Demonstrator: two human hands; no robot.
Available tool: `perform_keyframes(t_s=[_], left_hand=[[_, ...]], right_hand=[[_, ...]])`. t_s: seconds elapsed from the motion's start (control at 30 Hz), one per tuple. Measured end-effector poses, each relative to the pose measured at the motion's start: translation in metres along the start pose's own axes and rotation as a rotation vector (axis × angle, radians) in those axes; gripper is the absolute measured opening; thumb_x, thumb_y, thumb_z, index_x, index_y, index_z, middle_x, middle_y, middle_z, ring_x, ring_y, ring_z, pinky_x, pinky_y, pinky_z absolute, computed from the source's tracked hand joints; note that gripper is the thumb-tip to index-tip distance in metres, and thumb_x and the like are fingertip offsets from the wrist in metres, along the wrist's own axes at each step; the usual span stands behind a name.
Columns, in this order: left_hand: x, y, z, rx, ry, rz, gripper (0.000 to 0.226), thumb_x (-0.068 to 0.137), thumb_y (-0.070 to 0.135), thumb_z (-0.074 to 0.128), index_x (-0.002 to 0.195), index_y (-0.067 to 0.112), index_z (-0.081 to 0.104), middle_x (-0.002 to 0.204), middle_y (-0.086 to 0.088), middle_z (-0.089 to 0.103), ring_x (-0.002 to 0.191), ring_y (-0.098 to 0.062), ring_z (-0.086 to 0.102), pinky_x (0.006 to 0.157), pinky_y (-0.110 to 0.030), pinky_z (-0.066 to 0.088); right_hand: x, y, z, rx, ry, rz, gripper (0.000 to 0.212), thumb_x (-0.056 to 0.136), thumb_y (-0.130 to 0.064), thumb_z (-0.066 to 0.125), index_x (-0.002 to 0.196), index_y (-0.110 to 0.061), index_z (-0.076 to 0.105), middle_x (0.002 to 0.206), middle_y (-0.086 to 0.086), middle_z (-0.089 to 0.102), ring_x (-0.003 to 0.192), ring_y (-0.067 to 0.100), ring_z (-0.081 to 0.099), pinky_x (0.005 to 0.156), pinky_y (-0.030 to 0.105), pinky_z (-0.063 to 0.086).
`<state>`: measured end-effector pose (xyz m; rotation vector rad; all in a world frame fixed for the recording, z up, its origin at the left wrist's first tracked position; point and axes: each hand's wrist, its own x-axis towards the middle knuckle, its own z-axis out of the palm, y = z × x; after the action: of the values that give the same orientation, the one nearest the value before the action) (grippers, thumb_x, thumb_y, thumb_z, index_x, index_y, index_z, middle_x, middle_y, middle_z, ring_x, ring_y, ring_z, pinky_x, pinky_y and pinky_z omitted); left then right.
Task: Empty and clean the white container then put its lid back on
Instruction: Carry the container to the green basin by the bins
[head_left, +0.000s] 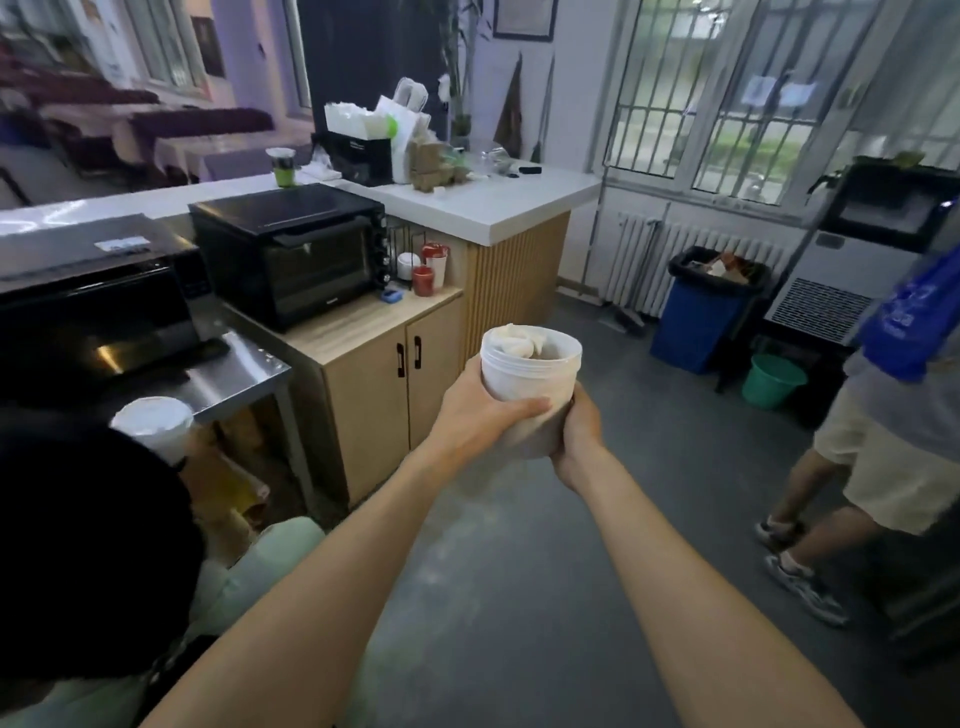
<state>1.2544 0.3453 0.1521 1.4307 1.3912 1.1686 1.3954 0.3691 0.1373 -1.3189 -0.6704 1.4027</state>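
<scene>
I hold the white container (530, 374) upright at arm's length over the grey floor, with both hands around it. My left hand (478, 410) wraps its left side, fingers across the front. My right hand (582, 431) cups its lower right side and base. The container has no lid on, and crumpled white material (514, 340) sticks up at its open top. A white round object (152, 420), possibly a lid or another cup, shows at the left near the steel table; I cannot tell which.
A blue bin with a black liner (698, 322) and a green bucket (773, 381) stand at the right by the radiator. A person in shorts (852, 467) stands at the right. Another person's dark head (78, 545) is at my lower left. A wooden cabinet (384, 384) carries a black oven (291, 254).
</scene>
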Motion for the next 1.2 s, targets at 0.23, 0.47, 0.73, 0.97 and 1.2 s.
perform_keyframes(t_s=[0.23,0.47,0.73,0.97,1.2], left_hand=[[0.155,0.004,0.061,0.006,0.067,-0.057,0.089,0.062,0.05,0.098,0.138,0.044,0.053,0.129,0.019,0.069,0.118,-0.002,0.066,0.102,-0.033,0.057],[0.325,-0.005,0.125,0.055,0.049,-0.047,0.1,0.057,0.061,0.095,0.144,0.044,0.047,0.125,0.028,0.065,0.112,0.013,0.061,0.089,-0.016,0.052],[0.549,-0.032,0.198,0.066,-0.039,-0.047,0.105,0.053,0.063,0.096,0.143,0.042,0.047,0.12,0.03,0.064,0.111,0.009,0.061,0.087,-0.02,0.051],[0.734,-0.028,0.286,0.105,-0.156,-0.016,0.1,0.054,0.065,0.097,0.139,0.048,0.046,0.118,0.034,0.064,0.109,0.014,0.059,0.083,-0.013,0.046],[0.908,-0.026,0.423,0.136,-0.269,0.012,0.11,0.056,0.063,0.097,0.15,0.036,0.047,0.132,0.023,0.066,0.121,0.001,0.063,0.1,-0.027,0.054]], right_hand=[[0.164,-0.067,-0.009,0.041,-0.102,0.087,0.042,0.105,-0.048,0.041,0.113,-0.023,0.074,0.116,0.009,0.078,0.104,0.025,0.071,0.089,0.038,0.057],[0.333,-0.129,-0.024,0.099,-0.113,0.11,0.049,0.109,-0.042,0.04,0.132,-0.011,0.07,0.134,0.015,0.073,0.128,0.032,0.065,0.117,0.049,0.047],[0.537,-0.192,-0.036,0.089,-0.044,0.106,0.045,0.108,-0.045,0.042,0.127,-0.018,0.072,0.128,0.012,0.075,0.123,0.03,0.068,0.114,0.048,0.049],[0.705,-0.264,-0.072,0.109,0.049,0.093,0.041,0.107,-0.045,0.041,0.116,-0.024,0.075,0.125,0.01,0.077,0.12,0.03,0.068,0.113,0.05,0.05],[0.886,-0.329,-0.154,0.158,0.133,0.053,0.036,0.104,-0.047,0.046,0.107,-0.029,0.077,0.115,0.006,0.079,0.115,0.028,0.07,0.11,0.051,0.051]])
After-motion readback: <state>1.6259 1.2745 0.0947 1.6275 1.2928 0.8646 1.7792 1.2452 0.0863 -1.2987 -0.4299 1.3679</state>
